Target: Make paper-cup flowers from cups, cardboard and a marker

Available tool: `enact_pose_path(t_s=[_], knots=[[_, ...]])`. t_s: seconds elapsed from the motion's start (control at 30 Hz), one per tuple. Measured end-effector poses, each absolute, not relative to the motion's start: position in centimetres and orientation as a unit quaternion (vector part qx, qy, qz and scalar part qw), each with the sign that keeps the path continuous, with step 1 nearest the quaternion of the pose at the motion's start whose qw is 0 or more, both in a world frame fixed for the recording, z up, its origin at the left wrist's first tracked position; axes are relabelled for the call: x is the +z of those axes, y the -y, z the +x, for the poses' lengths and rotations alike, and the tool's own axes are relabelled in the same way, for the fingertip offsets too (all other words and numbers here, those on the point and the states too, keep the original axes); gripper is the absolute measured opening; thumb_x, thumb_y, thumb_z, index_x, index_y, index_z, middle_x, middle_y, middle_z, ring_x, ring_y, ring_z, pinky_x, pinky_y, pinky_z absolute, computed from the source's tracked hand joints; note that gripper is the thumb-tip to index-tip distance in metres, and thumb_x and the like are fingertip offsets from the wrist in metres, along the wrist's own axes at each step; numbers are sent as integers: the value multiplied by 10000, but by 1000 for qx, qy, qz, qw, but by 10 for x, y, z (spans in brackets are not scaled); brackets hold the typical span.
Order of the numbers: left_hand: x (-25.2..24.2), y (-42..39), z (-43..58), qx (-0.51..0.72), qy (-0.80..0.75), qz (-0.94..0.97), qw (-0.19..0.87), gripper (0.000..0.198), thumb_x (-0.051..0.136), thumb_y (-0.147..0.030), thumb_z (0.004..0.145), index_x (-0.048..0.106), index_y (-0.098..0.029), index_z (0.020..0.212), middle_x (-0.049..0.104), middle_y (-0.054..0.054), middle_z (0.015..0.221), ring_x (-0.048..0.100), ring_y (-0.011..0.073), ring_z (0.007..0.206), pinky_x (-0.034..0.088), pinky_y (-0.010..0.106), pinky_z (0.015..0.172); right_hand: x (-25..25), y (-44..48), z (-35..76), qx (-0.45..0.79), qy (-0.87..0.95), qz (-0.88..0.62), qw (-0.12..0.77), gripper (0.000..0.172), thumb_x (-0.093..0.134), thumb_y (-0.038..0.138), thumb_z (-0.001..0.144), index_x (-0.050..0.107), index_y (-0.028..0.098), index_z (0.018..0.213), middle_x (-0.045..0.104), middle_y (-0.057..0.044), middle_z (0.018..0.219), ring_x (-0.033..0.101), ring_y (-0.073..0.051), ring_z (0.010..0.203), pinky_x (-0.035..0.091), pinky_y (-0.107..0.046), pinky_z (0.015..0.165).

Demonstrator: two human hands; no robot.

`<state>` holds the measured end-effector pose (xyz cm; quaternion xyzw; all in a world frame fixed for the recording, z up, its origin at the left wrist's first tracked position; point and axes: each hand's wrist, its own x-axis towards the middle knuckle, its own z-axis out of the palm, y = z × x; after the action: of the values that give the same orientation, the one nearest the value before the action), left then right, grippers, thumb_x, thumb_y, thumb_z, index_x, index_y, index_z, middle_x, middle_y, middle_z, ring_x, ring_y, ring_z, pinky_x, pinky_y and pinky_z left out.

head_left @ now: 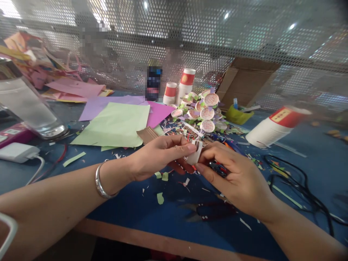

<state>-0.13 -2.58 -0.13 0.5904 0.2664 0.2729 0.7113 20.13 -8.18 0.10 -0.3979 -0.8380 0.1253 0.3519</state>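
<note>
My left hand [168,154] pinches a small white piece [194,154], rounded and paper-like, between thumb and fingers. What exactly this piece is, I cannot make out. At its right edge, the thumb and forefinger of my right hand [231,170] close on the same piece. Below the hands, dark-handled thread snips [212,211] lie on the blue table [122,214], blades pointing left. Just behind the hands is a heap of small round cup bottoms [208,113] with green and purple paper bits. A brown cardboard scrap [147,135] lies beside my left hand.
Green paper [114,123] and purple sheets lie at left, near a tilted-looking glass [35,108] and a white charger [19,152]. Red-and-white paper cups [277,127] lie stacked at right, near a black cable [301,192]. A perforated metal screen [203,36] stands behind.
</note>
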Motion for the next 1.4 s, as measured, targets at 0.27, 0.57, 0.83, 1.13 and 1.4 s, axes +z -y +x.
enact_pose_path(t_s=[0.27,0.57,0.83,1.13,1.4], knots=[[-9,19,-2,312,-219,611,694,219,696,-281,916,544,-155,824,615,-6,814,606,88,752,519,230,739,1,83,200,87,855,-368,355,98,582,97,959,593,191,932,630,-28,891,579,-167,883,447,-334,869],[-6,21,0,349,-214,596,691,229,790,-159,809,566,-126,778,646,5,829,658,94,756,567,223,728,6,86,203,51,876,-339,339,124,558,66,952,574,179,1000,600,-26,914,551,-158,882,438,-319,855],[-8,24,4,348,-235,571,706,252,818,-193,787,581,-120,743,644,-9,747,650,83,694,558,200,674,7,87,201,12,884,-331,330,146,547,37,940,536,183,937,582,-28,876,547,-161,843,457,-332,849],[-11,17,2,304,-245,543,744,245,837,-251,782,625,-129,802,677,9,769,672,105,745,563,252,756,6,82,203,37,879,-344,327,140,567,75,931,545,214,926,614,-43,879,573,-190,827,484,-344,780],[-6,21,1,318,-228,547,740,249,824,-133,764,604,-149,878,673,-3,830,662,103,758,556,229,725,3,82,205,60,875,-331,348,73,607,130,950,599,203,947,636,-48,893,582,-196,859,489,-362,797]])
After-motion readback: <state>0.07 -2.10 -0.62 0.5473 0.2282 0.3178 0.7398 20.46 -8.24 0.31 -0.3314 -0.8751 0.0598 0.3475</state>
